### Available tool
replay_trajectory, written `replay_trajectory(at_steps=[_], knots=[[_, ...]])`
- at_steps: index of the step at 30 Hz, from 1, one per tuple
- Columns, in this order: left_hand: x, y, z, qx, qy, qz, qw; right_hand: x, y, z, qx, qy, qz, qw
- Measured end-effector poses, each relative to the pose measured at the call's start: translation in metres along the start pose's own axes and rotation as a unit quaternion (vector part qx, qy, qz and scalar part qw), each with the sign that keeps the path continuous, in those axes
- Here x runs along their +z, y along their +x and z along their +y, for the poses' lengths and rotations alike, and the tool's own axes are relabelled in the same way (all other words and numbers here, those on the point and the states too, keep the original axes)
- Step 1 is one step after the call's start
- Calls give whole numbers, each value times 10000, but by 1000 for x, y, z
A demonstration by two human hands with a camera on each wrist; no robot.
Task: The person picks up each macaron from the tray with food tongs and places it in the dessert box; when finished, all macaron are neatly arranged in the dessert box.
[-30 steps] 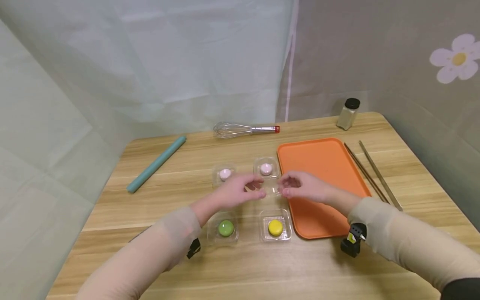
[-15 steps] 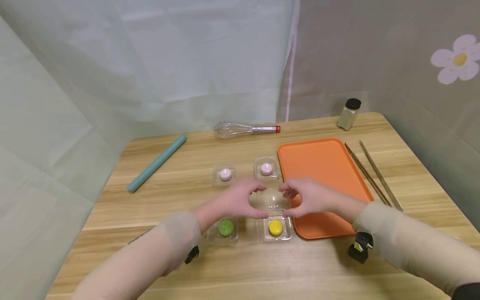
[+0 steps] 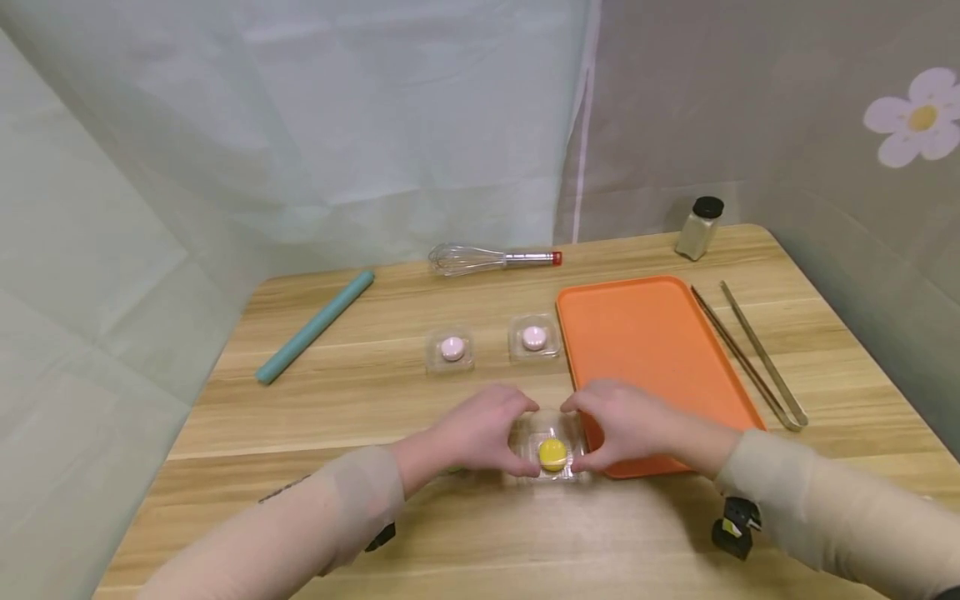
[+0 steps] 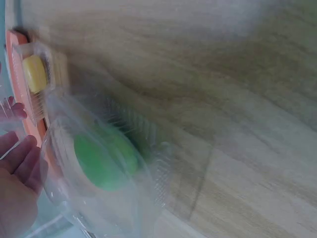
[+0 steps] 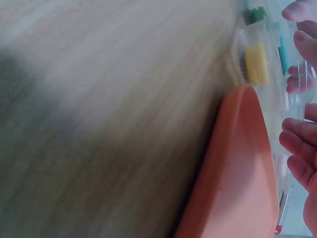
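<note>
My left hand [image 3: 487, 433] and right hand [image 3: 622, 421] hold a clear plastic lid [image 3: 550, 419] between them, fingers and thumbs curved at its opposite sides. It hovers close over a yellow macaron [image 3: 552, 455], which sits in a clear plastic box [image 5: 241, 54]. In the right wrist view, fingertips pinch the lid's thin edge. A green macaron [image 4: 106, 156] lies under clear plastic near my left hand; in the head view that forearm hides most of it. Two pink macarons [image 3: 452, 348] [image 3: 534, 337] sit in clear boxes farther back.
An orange tray [image 3: 652, 350] lies under and behind my right hand. Metal tongs [image 3: 797, 421] rest to its right. A whisk [image 3: 495, 260] and a black-capped jar [image 3: 699, 229] stand along the back, and a teal rolling pin [image 3: 315, 327] lies at the left.
Both hands have come toward the front of the table with the clear lid, from behind the yellow macaron to over it. The green macaron has become mostly covered by the left arm.
</note>
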State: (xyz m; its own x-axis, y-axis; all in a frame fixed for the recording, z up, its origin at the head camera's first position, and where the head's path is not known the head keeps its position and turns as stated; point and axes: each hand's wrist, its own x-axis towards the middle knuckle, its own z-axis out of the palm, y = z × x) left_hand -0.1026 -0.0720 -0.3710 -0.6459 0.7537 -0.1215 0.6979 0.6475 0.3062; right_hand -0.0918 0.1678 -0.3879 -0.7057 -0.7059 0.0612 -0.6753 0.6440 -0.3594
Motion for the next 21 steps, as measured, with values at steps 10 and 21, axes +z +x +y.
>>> replay_trajectory(at_steps=[10,21], knots=[[13,0,0,205,508,-232,9982,13,-2,-2,-350,-420,-30,9985],[17,1,-1,399,868,-299,9950,18,-2,1,-842,-995,33,9915]])
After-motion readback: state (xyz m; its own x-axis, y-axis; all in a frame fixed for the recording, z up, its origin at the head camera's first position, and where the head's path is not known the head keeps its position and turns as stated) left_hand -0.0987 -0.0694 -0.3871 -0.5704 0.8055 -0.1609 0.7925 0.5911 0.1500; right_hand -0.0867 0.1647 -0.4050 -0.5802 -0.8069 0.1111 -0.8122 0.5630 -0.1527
